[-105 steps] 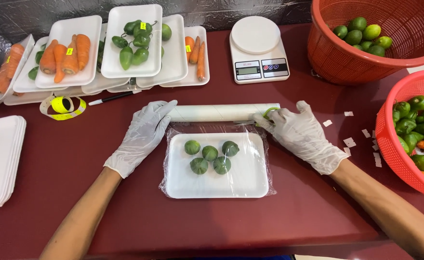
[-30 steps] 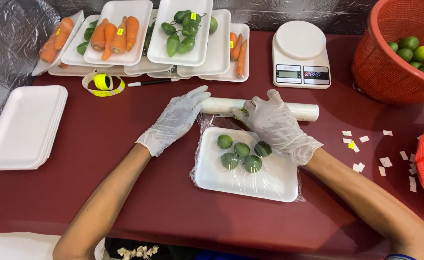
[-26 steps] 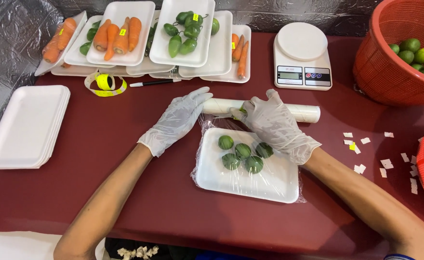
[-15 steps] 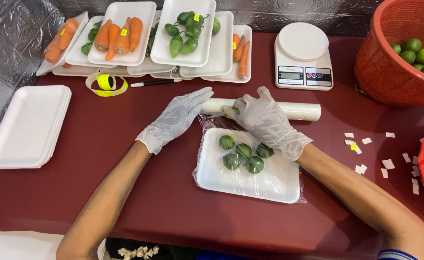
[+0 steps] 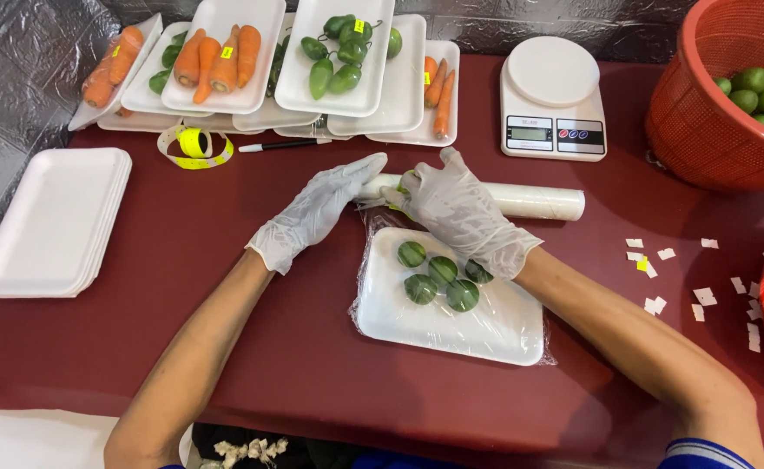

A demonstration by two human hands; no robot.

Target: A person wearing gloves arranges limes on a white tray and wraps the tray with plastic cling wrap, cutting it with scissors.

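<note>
At centre frame, the gloved left hand (image 5: 317, 211) is laid flat, fingers extended, on the cling-film roll (image 5: 521, 201). Just right, the right hand (image 5: 460, 213) is pressed open over film covering the lime tray (image 5: 486, 326), gripping nothing.

Gloved left hand (image 5: 312, 213) and right hand (image 5: 460, 208) resting on film roll (image 5: 530, 201), apparently gripping; wrapped foam tray (image 5: 486, 326) of limes (image 5: 438, 276) just below.

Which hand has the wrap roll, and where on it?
Both hands, left and right, rest on the cling-film roll at its left end; a closed grip cannot be told.
</note>
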